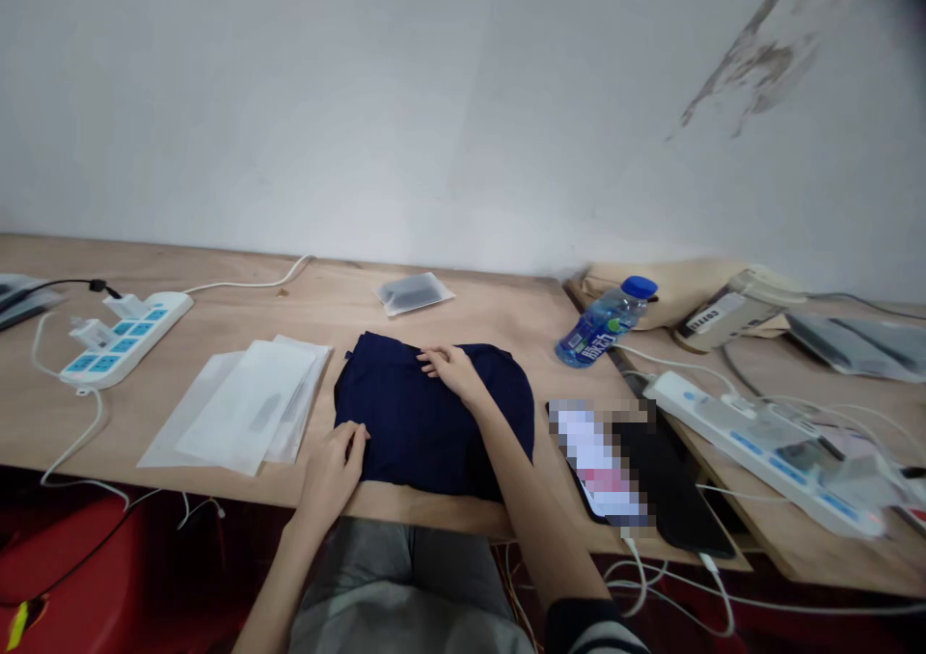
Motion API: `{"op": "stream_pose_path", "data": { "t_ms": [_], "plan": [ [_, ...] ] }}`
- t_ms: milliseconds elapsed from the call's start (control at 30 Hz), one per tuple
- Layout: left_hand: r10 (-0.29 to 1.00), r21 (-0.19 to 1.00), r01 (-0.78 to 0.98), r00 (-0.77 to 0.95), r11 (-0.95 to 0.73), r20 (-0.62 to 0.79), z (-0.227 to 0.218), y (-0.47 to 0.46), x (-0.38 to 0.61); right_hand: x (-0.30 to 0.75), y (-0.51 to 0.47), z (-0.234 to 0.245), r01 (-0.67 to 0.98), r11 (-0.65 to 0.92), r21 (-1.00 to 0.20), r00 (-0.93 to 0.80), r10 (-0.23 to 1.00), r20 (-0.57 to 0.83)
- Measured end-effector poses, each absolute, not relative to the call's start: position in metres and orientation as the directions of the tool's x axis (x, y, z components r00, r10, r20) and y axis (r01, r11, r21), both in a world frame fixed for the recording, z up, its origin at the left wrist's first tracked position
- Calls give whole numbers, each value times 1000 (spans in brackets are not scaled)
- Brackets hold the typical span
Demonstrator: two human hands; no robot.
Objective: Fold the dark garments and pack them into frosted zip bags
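Note:
A dark navy piece of folded cloth (pixel 405 422) lies on the table in front of me, rounded at its right side, with a small tab at its upper left corner. My left hand (pixel 334 463) is at its lower left edge, fingers curled and thumb close to the index finger, closed on that edge. Across the upper middle of the cloth rests my right hand (pixel 454 372), its fingers stretched out and lying on the fabric. My right forearm covers part of the cloth's right half.
Left of the cloth are several translucent plastic bags (pixel 246 403) and a white power strip (pixel 130 340). A small bagged item (pixel 414 293) lies behind it. To the right are a blue-capped bottle (pixel 604 324), two phones with cables, a cup (pixel 734 312) and another power strip (pixel 759 451).

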State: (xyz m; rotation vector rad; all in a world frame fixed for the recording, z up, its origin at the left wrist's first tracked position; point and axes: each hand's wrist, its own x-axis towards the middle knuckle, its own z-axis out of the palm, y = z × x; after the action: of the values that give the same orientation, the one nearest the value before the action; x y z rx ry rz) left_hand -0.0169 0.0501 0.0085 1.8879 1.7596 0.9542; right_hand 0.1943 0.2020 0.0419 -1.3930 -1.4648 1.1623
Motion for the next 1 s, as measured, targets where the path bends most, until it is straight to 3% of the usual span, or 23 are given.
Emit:
{"op": "stream_pose_path", "data": {
  "t_ms": [100,200,267,300,467,667,833,1000],
  "plan": [
    [976,589,797,6,-136,217,17,65,-20,220,198,49,442,61,-895,-17,998,60],
    [938,465,863,27,-196,345,29,102,-24,250,202,53,790,156,-593,5,966,259],
    [905,411,875,67,-255,420,34,137,-25,264,206,50,896,143,-420,-3,949,317],
    [901,377,884,100,-275,422,36,156,-25,269,207,48,906,123,-405,13,949,315],
    [927,312,913,151,-264,342,38,224,-26,278,209,40,912,66,-406,87,933,348],
    [909,324,916,89,-235,406,50,229,-39,285,203,54,864,41,-501,175,910,375],
    [817,468,843,-60,-266,573,61,175,-57,291,152,61,715,159,-681,231,866,444],
    [774,553,781,-149,-289,615,53,86,-67,297,69,39,702,228,-674,222,830,512]
  ]
}}
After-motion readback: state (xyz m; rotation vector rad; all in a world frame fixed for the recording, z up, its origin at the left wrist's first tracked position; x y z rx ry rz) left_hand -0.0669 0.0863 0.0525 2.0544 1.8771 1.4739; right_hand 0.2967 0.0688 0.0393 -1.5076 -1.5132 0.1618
